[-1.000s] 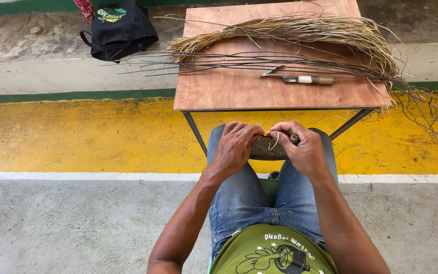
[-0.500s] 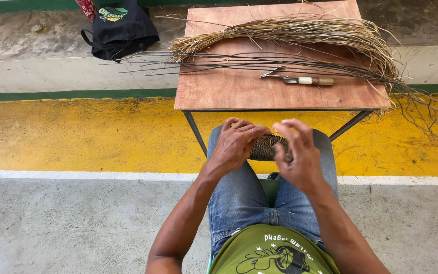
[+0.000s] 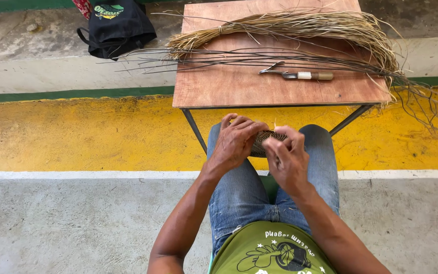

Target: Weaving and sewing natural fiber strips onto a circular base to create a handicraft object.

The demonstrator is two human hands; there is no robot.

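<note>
- Two bare hands are working a small round dark woven coil of fibre (image 3: 265,143), which is sitting over the person's knees, just in front of the near edge of the table.
- The left hand (image 3: 235,142) is closing its fingers over the coil's left side and top, gripping it.
- The right hand (image 3: 289,158) is lying against the coil's right side with fingers curled in, thumb and fingertips pinching at its edge; what they are pinching is too small to tell.
- Blue denim jeans (image 3: 239,195) are covering the legs beneath the hands, and a green printed shirt (image 3: 272,251) is showing at the bottom.
- A small rectangular brown wooden table on thin metal legs (image 3: 229,89) is standing just beyond the knees.
- A metal tool with a pale-banded brown handle (image 3: 300,75) is lying on the table, well apart from the hands.
- A long bundle of dry straw-coloured fibres (image 3: 290,24) is lying across the tabletop's far side, curving off the right edge.
- Thin dark stems (image 3: 204,57) are lying beside the bundle, sticking out past the left edge.
- A black bag (image 3: 117,28) is resting on the concrete beyond, left of the table.
- A yellow painted floor band (image 3: 77,132) is running under the table.
</note>
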